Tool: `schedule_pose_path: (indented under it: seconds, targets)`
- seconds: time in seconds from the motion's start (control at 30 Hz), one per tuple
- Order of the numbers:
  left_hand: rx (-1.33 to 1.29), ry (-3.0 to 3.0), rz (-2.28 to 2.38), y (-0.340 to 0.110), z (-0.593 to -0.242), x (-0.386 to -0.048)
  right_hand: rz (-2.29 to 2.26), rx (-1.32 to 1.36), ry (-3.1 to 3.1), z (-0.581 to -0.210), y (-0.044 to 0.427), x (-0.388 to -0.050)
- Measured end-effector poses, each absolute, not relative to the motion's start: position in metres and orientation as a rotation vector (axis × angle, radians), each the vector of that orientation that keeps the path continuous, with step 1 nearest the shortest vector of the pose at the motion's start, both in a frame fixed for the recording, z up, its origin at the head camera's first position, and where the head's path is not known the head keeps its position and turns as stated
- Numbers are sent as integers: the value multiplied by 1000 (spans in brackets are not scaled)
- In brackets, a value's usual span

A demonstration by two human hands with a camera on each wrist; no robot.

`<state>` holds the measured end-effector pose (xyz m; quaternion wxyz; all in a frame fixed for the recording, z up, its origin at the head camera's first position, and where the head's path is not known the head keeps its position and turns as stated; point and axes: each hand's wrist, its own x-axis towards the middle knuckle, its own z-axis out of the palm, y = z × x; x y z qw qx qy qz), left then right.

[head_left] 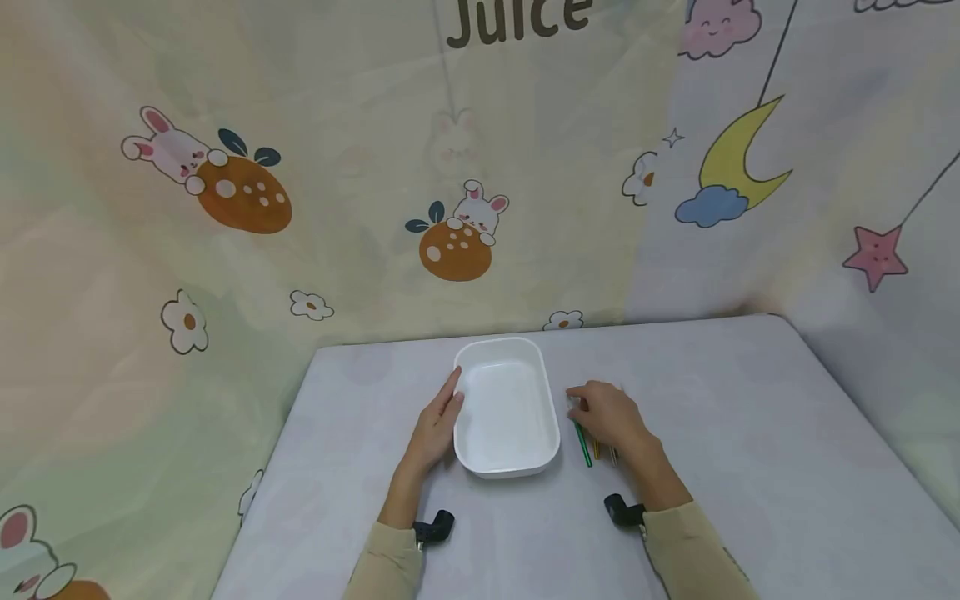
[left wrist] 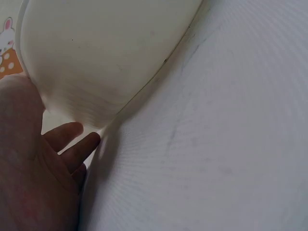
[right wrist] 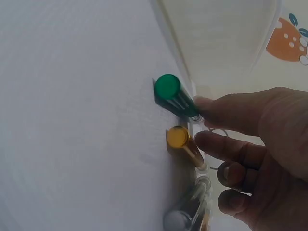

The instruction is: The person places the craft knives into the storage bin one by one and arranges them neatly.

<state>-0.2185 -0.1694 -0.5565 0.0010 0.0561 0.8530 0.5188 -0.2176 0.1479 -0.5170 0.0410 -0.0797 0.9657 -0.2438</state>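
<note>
Beige-sleeved, the left hand [head_left: 433, 429] rests, fingers loosely extended, against a white, rounded-rectangular, plastic-looking tray [head_left: 500, 421] with nothing inside yet. A slim green tube [head_left: 583, 446] meets the thumb and forefinger of the right hand [head_left: 613, 417], pinch uncertain; a slim orange tube [right wrist: 184, 142] and a slim grey tube [right wrist: 185, 211] also lie outside.

Beige sleeves [head_left: 386, 565], black wrist cameras [head_left: 435, 528]

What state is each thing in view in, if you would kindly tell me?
White container: upright, uncovered, empty.
Green stick: lying on the table; whether pinched is unclear.
Orange stick: lying beside the green one.
Grey-ended stick: lying beside the orange one.
Left hand: fingers extended, touching the container.
Right hand: thumb and forefinger at the green stick's far end.
</note>
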Motion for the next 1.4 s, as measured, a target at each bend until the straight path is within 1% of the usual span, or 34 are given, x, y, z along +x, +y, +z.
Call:
schedule_pose_path:
  seconds: [0.53,0.83,1.4]
  targets:
    - [182,2693,1626,-170,-558,-221,-566,-311,2934,-520,138,-217]
    - [192,2681,1643,-171,-557,-219,-581,-346,2914,-520,139,-216]
    - [200,2702,1614,-171,-561,-218,-592,-306,2983,-524,136,-214]
